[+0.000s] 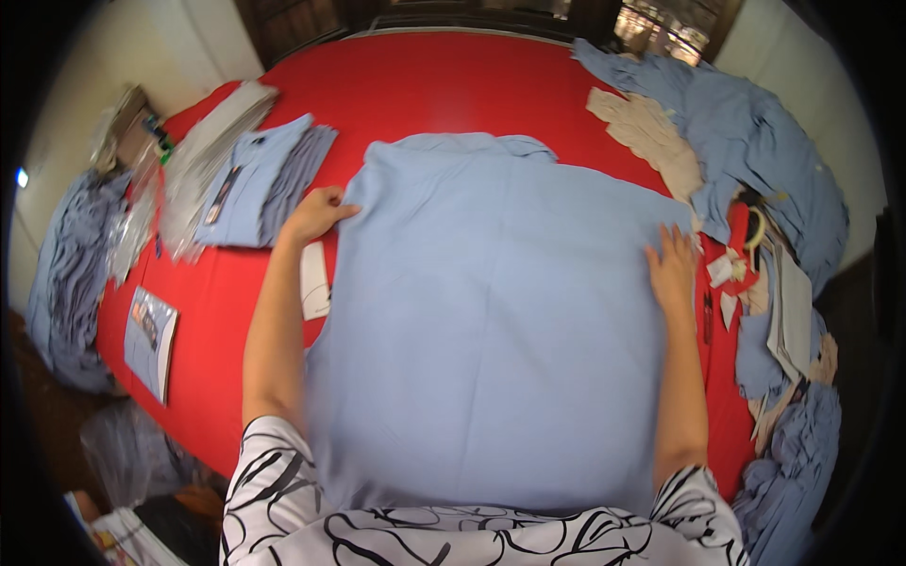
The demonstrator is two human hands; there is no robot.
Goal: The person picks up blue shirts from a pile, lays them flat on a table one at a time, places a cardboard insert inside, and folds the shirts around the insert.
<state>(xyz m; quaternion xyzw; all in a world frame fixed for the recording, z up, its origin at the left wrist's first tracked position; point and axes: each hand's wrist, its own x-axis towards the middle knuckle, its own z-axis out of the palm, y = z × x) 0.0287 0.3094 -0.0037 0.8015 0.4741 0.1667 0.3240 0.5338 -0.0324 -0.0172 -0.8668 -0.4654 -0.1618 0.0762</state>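
A light blue shirt (491, 302) lies spread over the table in front of me, its back facing up and its collar at the far end. At its far left edge, my left hand (323, 213) pinches the cloth near the shoulder between thumb and fingers. On the right side of the shirt, my right hand (673, 269) rests flat with its fingers stretched toward the far right corner. The near end of the cloth reaches my body. Beside my left wrist, a white card (314, 281) lies partly behind the forearm.
Folded blue shirts (253, 184) lie on the red tablecloth (453, 80) at the left, near clear plastic bags (203, 156). A packaged shirt (149, 341) sits closer to me. Heaped blue clothes (755, 141), beige cloth (651, 137) and a tape roll (755, 228) crowd the right.
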